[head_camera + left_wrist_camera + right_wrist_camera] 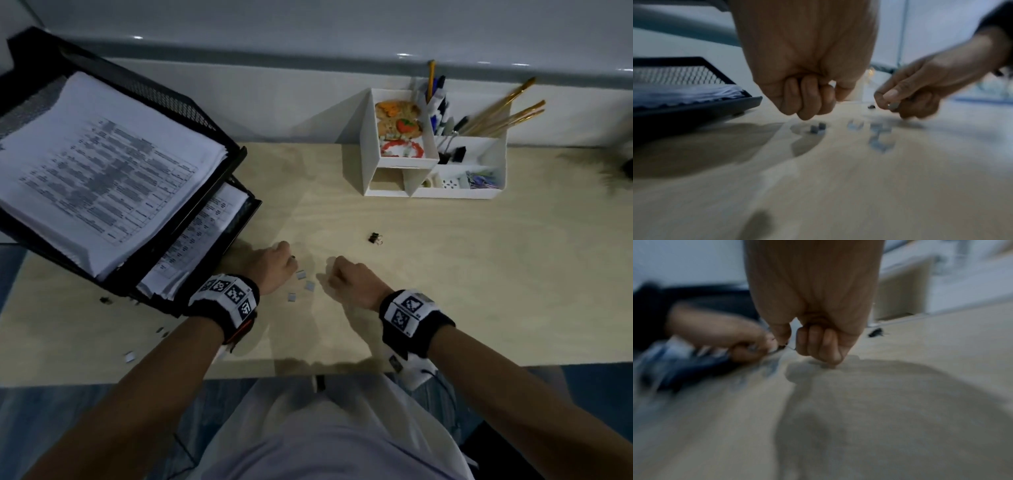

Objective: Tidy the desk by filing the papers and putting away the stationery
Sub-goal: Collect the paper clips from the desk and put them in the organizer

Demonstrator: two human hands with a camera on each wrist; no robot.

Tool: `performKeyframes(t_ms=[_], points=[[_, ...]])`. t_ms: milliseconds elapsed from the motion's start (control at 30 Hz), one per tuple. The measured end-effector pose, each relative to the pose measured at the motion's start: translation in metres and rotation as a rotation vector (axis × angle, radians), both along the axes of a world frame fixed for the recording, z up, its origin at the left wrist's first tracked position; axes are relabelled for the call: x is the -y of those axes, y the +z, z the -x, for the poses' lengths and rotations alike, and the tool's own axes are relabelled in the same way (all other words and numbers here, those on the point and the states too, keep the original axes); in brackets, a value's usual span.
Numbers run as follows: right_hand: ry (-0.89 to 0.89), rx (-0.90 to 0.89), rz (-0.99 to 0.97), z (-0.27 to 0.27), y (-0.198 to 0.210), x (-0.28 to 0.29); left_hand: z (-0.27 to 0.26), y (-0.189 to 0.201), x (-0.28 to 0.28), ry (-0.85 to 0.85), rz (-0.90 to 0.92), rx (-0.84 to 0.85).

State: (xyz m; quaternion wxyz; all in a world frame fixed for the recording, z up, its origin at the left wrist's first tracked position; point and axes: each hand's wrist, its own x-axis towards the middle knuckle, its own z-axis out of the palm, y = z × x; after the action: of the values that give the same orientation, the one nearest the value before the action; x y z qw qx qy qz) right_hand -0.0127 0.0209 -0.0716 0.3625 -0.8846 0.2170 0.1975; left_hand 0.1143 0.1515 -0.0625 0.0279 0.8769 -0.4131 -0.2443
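Several small grey staple strips (300, 274) lie loose on the wooden desk (445, 274) between my hands, and the left wrist view shows them blurred (818, 128). My left hand (289, 262) hovers just above them with its fingers (809, 100) curled into the palm. I cannot see whether it holds anything. My right hand (334, 270) is to the right of the strips. In the left wrist view its thumb and forefinger pinch one grey staple strip (893, 105). A black binder clip (375, 238) lies alone further back to the right.
A black mesh paper tray (191, 113) with printed sheets on both tiers fills the left side. A white desk organiser (370, 164) with pens, pencils and clips stands at the back right. More staple strips (130, 356) lie near the front left edge.
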Motion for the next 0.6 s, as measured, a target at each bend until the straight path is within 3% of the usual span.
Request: performKeyframes(t_ms=[67, 133, 167, 233, 333, 500, 600], points=[[-0.423, 0.070, -0.434, 0.003, 0.004, 0.016, -0.006, -0.003, 0.011, 0.204, 0.156, -0.345], [-0.767, 0.147, -0.894, 0.011, 0.014, 0.034, -0.008, 0.001, 0.028, 0.454, 0.405, -0.797], [-0.859, 0.199, -1.075, 0.017, 0.020, 0.043, -0.006, 0.006, 0.039, 0.597, 0.505, -1.019], [-0.928, 0.322, -1.272, 0.029, 0.030, 0.064, 0.002, 0.018, 0.063, 0.690, 0.604, -1.316], [-0.973, 0.350, -1.173, 0.043, 0.037, 0.101, 0.020, 0.024, 0.102, 0.689, 0.622, -1.479], [-0.895, 0.061, -0.568, 0.055, 0.040, 0.180, 0.055, 0.019, 0.174, 0.797, 0.377, -1.519], [-0.734, -0.010, -0.271, 0.047, 0.050, 0.228, 0.074, 0.026, 0.225, 0.955, 0.359, -1.527]])
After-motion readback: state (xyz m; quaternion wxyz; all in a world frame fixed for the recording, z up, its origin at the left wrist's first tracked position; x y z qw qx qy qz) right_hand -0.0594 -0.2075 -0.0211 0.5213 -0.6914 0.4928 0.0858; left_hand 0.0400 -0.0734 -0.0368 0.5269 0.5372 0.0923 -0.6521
